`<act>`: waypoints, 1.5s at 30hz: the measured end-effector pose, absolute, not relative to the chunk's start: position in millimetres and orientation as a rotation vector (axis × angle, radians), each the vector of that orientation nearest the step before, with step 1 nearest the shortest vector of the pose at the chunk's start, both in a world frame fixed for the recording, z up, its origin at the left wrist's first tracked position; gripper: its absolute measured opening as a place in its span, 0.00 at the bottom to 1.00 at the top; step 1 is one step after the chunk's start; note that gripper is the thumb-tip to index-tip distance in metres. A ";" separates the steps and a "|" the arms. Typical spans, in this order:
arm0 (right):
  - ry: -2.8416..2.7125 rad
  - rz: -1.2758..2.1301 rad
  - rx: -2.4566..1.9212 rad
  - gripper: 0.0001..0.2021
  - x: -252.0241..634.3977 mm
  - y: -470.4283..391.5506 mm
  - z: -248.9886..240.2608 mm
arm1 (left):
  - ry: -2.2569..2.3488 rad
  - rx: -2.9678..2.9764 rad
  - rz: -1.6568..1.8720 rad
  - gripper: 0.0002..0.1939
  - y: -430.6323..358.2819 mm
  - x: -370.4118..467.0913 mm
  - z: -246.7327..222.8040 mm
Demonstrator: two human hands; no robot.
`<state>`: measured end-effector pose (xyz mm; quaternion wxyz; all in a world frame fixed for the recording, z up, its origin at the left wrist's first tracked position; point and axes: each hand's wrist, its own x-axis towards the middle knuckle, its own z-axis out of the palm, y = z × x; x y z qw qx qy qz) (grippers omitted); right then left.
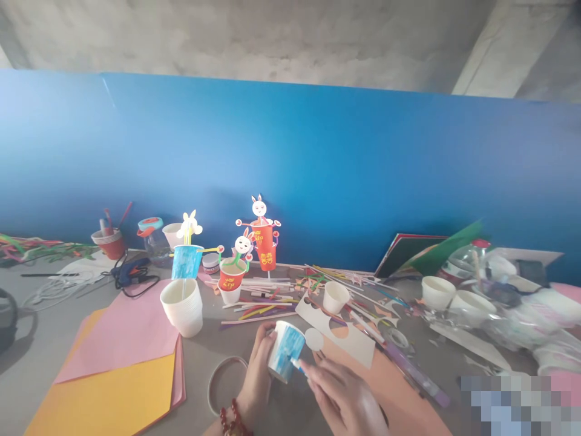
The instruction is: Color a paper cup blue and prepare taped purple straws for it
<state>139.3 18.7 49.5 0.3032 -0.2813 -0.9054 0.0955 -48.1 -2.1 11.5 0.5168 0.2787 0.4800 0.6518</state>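
My left hand is wrapped round a white paper cup whose side is partly coloured with light blue strokes. The cup is tilted above the table. In my right hand is a marker, its tip end against or very close to the coloured side of the cup. Behind and to the left, a fully blue paper cup figure with a yellow straw arm rises from a stack of white cups. Two red cup figures with rabbit heads, a short one and a tall one, stand further back.
Pink and yellow paper sheets lie at left, near a blue glue gun. A tape roll lies by my left wrist. Straws, a cut white card and orange paper cover the middle. Cups and plastic bags fill the right.
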 end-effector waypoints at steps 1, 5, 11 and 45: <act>-2.406 0.247 -0.751 0.19 138.8 18.7 49.8 | 1.147 0.676 1.557 0.16 -2.6 -48.4 12.2; -2.429 0.257 -0.861 0.19 136.6 20.5 53.8 | 1.157 0.682 1.553 0.17 -4.4 -49.7 14.3; -2.584 0.181 -0.718 0.20 133.6 10.9 62.0 | 1.213 0.691 1.564 0.17 -4.8 -49.7 15.3; -2.415 0.124 -0.922 0.17 136.6 23.5 59.6 | 1.286 0.724 1.551 0.17 -6.4 -46.4 20.9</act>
